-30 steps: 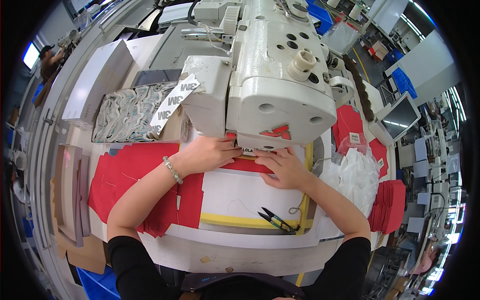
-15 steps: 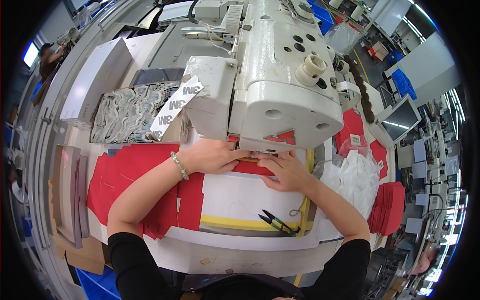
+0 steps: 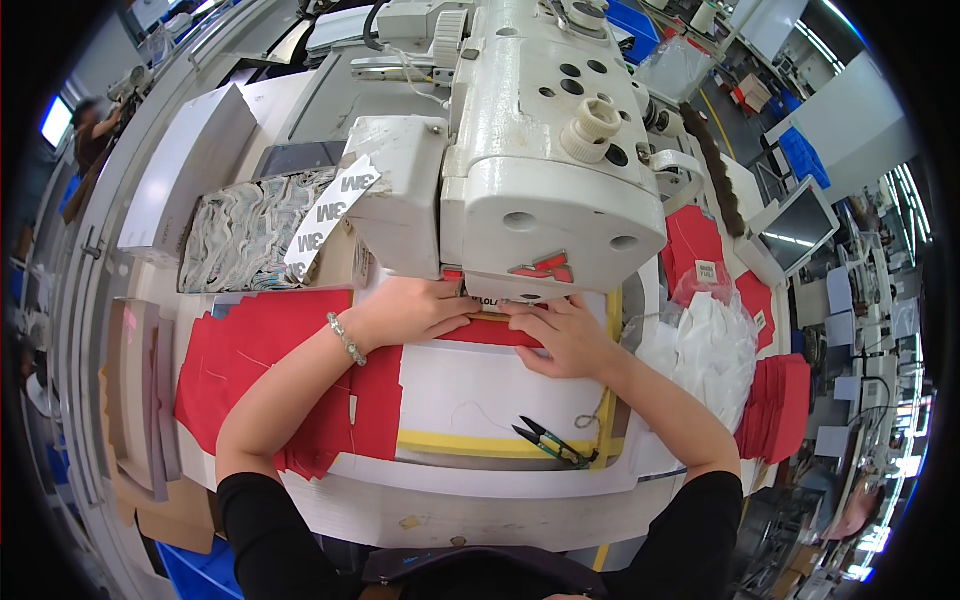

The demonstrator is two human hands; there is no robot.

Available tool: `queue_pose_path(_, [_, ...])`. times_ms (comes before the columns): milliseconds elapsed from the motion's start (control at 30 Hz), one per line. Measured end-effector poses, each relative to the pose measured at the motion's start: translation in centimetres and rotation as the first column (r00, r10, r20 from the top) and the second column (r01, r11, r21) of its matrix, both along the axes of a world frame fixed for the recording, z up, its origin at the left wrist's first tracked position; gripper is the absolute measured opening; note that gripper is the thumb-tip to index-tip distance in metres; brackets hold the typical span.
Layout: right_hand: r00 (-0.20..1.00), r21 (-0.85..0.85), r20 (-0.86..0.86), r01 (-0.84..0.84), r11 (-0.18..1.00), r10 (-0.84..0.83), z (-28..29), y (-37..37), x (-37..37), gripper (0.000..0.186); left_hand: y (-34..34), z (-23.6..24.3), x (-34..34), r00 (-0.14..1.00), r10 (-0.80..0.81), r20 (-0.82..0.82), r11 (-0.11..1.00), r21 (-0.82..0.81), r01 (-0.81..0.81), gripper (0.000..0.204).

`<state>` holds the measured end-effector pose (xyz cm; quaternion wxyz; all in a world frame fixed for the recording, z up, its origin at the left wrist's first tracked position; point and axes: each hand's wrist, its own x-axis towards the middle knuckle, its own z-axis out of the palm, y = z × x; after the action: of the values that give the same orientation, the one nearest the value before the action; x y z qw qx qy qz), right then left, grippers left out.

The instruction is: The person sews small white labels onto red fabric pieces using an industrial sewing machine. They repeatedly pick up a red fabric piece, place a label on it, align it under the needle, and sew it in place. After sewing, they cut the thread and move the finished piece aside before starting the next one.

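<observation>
Under the white head of an industrial sewing machine [image 3: 565,205] lies a narrow strip of red fabric [image 3: 488,333] with a thin yellowish edge. My left hand [image 3: 410,312], with a beaded bracelet at the wrist, presses and grips the strip's left part, its fingertips close to the needle area. From the other side my right hand [image 3: 568,338] holds the strip's right part, fingers bent and thumb below. A small printed label [image 3: 486,304] shows between the two hands. The needle and some fingertips are hidden under the machine head.
Black-bladed thread snips [image 3: 548,440] lie on the white work surface near yellow tape. Red fabric pieces [image 3: 250,370] spread at left, beside a box of folded labels [image 3: 255,230]. At right are a white plastic bundle [image 3: 705,355] and a red stack [image 3: 775,410].
The machine and table sit slightly further left in view. More of the printed label shows between my hands. Both hands keep their hold on the red strip.
</observation>
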<state>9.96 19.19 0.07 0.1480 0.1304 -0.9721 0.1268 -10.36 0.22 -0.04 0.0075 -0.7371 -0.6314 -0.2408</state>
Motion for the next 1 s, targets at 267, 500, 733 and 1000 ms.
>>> queue_pose_path(267, [0.998,-0.018,-0.061,-0.021,1.0,0.02,-0.2,0.0,-0.2,0.028,0.4,0.6,0.8,1.0,0.002,-0.018,0.999,-0.049,-0.003,0.031])
queue_pose_path(500, [0.993,-0.01,-0.116,-0.032,0.999,0.031,-0.5,-0.2,-0.2,0.025,0.4,0.1,1.2,0.997,0.004,-0.081,0.999,-0.041,-0.007,0.029])
queue_pose_path(733, [0.987,0.005,-0.155,-0.033,0.999,0.033,-0.9,-0.2,-0.1,0.026,0.1,0.5,1.4,0.989,0.022,-0.146,0.999,-0.03,-0.026,0.031])
queue_pose_path(1000, [0.969,-0.037,-0.248,-0.007,0.999,-0.002,-1.2,1.5,-0.5,0.025,1.2,0.0,0.4,0.994,0.105,0.007,0.965,-0.242,-0.101,0.027])
